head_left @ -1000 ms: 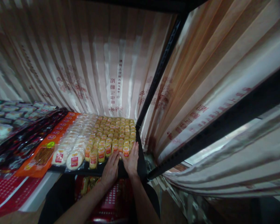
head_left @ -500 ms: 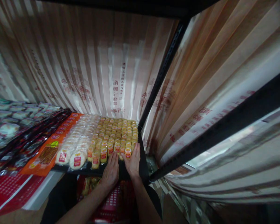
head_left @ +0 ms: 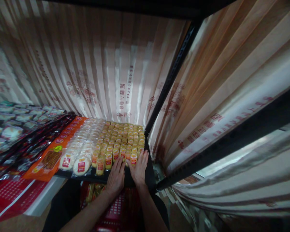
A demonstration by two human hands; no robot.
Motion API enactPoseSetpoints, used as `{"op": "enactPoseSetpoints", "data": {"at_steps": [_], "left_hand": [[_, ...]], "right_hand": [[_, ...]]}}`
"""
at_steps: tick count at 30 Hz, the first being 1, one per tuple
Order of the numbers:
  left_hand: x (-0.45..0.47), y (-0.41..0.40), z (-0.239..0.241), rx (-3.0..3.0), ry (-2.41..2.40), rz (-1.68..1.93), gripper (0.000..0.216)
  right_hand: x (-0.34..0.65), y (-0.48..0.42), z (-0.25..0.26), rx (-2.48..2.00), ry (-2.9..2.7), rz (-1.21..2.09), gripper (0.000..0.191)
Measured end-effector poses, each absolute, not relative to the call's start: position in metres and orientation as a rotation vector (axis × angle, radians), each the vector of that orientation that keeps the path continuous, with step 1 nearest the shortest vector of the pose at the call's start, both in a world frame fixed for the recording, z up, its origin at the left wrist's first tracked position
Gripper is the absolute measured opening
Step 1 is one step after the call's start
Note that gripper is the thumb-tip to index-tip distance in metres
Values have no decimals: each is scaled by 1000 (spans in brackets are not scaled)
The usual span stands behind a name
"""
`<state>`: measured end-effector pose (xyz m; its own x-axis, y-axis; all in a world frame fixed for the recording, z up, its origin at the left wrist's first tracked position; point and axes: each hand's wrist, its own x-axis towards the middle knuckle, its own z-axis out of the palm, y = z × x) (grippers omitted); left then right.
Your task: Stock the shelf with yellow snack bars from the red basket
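Observation:
Rows of small yellow wrapped snack packets (head_left: 122, 137) with red labels stand packed together on a black shelf (head_left: 99, 178). My left hand (head_left: 116, 178) rests at the front edge of these rows, its fingers stretched out and its tips against the front packets. To its right, my right hand (head_left: 139, 169) has its thumb spread beside a labelled front packet (head_left: 133, 158), and its fingers lie along the rows' right side. Neither hand visibly grasps a packet. Round white wrapped crackers (head_left: 82, 165) sit in rows left of the yellow packets.
Orange snack bags (head_left: 47, 161), dark packages (head_left: 33, 141) and white wrapped items (head_left: 12, 132) lie farther left. A red basket (head_left: 116, 206) with golden packets is under the shelf. Black posts (head_left: 169, 79) and printed curtains (head_left: 103, 64) enclose the back and right.
The view has shifted slightly, so the shelf appears a little farther right. Both hands stay at the front of the yellow packets, with the right hand's fingers slightly more spread.

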<state>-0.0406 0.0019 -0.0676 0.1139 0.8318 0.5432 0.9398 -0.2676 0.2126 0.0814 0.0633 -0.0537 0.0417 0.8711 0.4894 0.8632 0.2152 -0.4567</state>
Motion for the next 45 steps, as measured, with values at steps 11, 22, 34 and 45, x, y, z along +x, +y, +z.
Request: {"op": "enactPoseSetpoints", "data": {"at_steps": [11,22,34,45], "left_hand": [[-55,-40,-47,-1949,-1820,-745,51],[-72,-14,-45,-1949,-1872,-577,55],[-86,-10,-40,-2093,-1783,-539,55],[-87,-16,-37,-2043,-1790,-550,54]], "right_hand": [[82,64,-54,-1624,-1784,71,90],[83,66,-55,-1586,-1805,6,90],[81,63,-49,-1619,-1796,69,95],[83,66,-57,-1571,-1798,30,96]]}}
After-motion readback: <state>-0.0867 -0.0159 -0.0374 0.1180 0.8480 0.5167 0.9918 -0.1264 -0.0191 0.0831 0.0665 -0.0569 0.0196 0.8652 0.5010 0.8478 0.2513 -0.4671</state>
